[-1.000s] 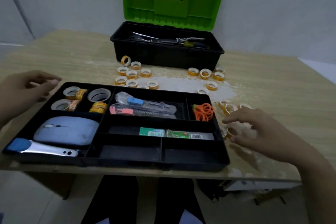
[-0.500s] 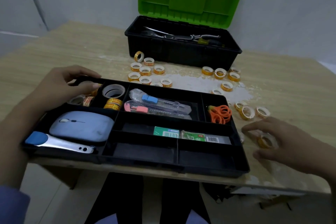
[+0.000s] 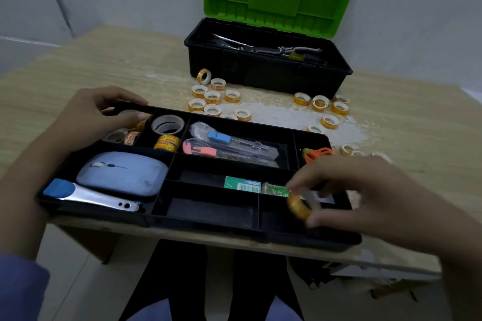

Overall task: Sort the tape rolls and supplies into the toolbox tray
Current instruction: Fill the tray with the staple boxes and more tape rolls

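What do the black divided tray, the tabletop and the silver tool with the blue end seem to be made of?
The tray looks like moulded black plastic: thin one-piece dividers and a dull sheen. The tabletop looks like pale wood or a wood-print laminate, going by its straight grain lines; the whitish worn patch hints at a surface layer. The silver tool appears to be polished metal, since it reflects brightly, with a matte blue plastic-looking cap.
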